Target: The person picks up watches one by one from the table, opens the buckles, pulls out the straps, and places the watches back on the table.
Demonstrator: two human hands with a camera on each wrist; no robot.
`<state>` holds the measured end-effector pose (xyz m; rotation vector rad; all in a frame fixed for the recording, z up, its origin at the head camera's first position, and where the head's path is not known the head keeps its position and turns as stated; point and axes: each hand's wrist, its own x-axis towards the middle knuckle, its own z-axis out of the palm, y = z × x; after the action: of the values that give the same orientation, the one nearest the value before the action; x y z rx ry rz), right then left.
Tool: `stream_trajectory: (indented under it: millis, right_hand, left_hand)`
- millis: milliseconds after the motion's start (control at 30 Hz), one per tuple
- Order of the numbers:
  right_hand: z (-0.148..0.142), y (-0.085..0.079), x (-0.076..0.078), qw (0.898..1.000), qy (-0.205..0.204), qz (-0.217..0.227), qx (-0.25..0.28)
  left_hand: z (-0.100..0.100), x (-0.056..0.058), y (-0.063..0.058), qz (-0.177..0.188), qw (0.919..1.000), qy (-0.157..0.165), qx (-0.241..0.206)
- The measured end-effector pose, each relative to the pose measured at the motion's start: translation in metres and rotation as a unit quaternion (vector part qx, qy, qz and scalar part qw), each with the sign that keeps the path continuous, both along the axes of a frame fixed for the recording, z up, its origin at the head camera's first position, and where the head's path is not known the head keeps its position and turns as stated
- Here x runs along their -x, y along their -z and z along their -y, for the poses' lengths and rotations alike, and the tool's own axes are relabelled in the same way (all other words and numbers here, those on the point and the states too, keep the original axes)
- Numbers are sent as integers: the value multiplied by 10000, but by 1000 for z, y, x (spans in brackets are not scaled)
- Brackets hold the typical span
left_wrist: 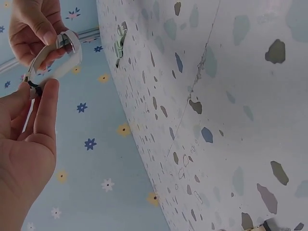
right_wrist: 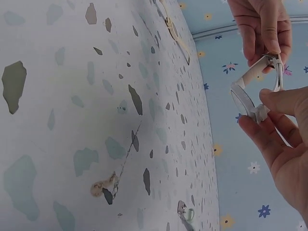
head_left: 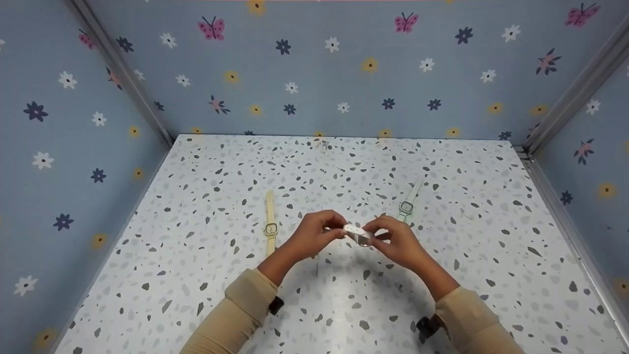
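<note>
Between my two hands a white wristwatch (head_left: pixel 358 233) is held above the table, its strap bent into a loop. My left hand (head_left: pixel 314 235) pinches one end of the loop between thumb and fingers. The opposite side is gripped by the thumb and fingers of my right hand (head_left: pixel 399 242). In the right wrist view the pale strap (right_wrist: pixel 242 100) curves round between both hands. A cream-yellow wristwatch (head_left: pixel 271 229) lies stretched out left of my left hand. Just beyond my right hand lies a pale green wristwatch (head_left: pixel 406 207), partly covered by that hand in the head view.
The white speckled table (head_left: pixel 206 265) is enclosed by blue flowered panels (head_left: pixel 314 69) at the back and both sides. Metal rails (head_left: pixel 575 83) run along the corners. A thin crack-like line (left_wrist: pixel 199 72) with a rough patch marks the tabletop.
</note>
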<state>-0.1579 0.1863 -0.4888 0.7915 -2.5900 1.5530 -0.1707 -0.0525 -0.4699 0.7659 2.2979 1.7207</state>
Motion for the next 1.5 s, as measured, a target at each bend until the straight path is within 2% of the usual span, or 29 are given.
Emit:
stream_trajectory:
  millis: [133,267,367,467,567,667,800,1133,1500]
  right_hand:
    - [-1,-1,0,9999,28,125,56]
    - [-1,-3,0,10000,47,10,5]
    - [-1,-3,1,9996,-10,-272,-81]
    - [0,-3,1,9981,-107,-562,-215]
    - [0,-4,2,9963,-188,-758,-369]
    - [1,-6,3,9945,-230,-878,-515]
    - [2,-6,3,9931,-277,-1001,-548]
    - [-2,-2,2,9958,-240,-822,-333]
    - [-5,-2,3,9983,-226,-514,-184]
  left_hand:
    - [0,1,2,240,9992,10,-326]
    - [0,0,2,175,9994,-32,-292]
    - [-1,0,-1,-56,10000,-32,5]
    - [-2,0,-4,-471,9981,47,399]
    - [-3,-1,-6,-947,9920,37,835]
    - [-4,-1,-6,-1186,9856,-52,1208]
    - [-5,-1,-5,-1035,9863,-90,1281]
    - [-1,-1,-3,-516,9975,-50,474]
    - [0,1,-3,-101,9998,-71,163]
